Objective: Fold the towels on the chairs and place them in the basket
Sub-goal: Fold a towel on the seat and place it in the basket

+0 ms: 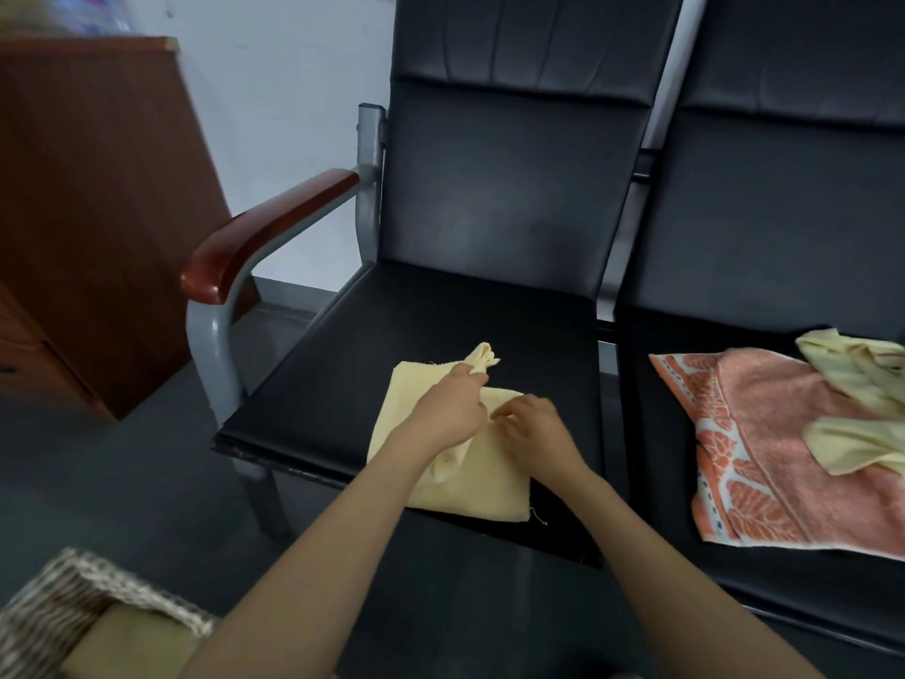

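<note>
Yellow towel [470, 487] is laid on the left chair seat [343, 384], its long axis run roughly 6 to 12 o'clock. A bunched corner is held toward 1 o'clock in the closed left grip [448, 409]. The right grip [536, 436] is curled onto the cloth (pinch not discernible). The basket [73, 590], at 7 o'clock, is cropped.

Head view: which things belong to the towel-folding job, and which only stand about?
Job: pale yellow towel, gripped by left hand and right hand; orange patterned towel; crumpled pale yellow towels lying on it; woven wicker basket; black padded chairs.
Standing about: brown wooden cabinet; grey floor.
</note>
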Demonstrator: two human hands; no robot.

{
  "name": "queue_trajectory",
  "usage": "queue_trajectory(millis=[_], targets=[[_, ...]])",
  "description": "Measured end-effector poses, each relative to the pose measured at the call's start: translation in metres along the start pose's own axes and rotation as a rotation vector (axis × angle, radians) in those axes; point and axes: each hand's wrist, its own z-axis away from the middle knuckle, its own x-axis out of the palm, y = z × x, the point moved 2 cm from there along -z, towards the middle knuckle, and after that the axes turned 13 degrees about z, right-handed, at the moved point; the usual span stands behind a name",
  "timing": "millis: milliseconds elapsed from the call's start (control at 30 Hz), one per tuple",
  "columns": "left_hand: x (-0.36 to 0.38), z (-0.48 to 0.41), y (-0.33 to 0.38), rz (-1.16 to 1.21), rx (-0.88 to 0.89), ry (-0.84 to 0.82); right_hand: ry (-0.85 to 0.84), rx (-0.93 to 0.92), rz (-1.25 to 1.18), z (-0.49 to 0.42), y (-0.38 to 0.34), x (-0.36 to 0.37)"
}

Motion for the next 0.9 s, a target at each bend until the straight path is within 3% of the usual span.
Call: queue_trajectory(millis=[33, 100, 200, 367, 500, 567, 633, 733, 900], targets=[[0.003, 0.0, 0.002, -0.025, -0.007, -0.01, 0.03, 0.014, 0.1, 0.002, 0.012, -0.004], [0.009, 0.0, 0.006, -0.08, -0.021, -0.029, -0.062, 0.01, 0.188, 0.007, 0.028, -0.008], [0.022, 0.004, 0.014, -0.147, -0.011, -0.086, -0.218, 0.002, 0.104, 0.013, 0.033, -0.013], [0.042, 0.011, 0.019, 0.135, 0.063, -0.231, -0.28, 0.04, 0.073, 0.015, 0.038, -0.015], [0.02, 0.01, 0.0, 0.283, 0.057, 0.027, -0.31, 0.174, -0.122, 0.016, 0.032, -0.019], [0.003, 0.011, -0.017, 0.206, 0.066, 0.221, -0.284, 0.265, -0.229, 0.014, 0.026, -0.018], [-0.011, 0.015, -0.036, 0.048, 0.058, 0.345, -0.228, 0.297, -0.148, 0.013, 0.018, -0.012], [-0.017, 0.021, -0.062, -0.118, 0.013, 0.368, -0.126, 0.294, 0.067, 0.012, -0.004, -0.005], [-0.011, 0.022, -0.069, -0.212, 0.002, 0.328, 0.065, 0.279, -0.227, 0.004, -0.021, -0.019]])
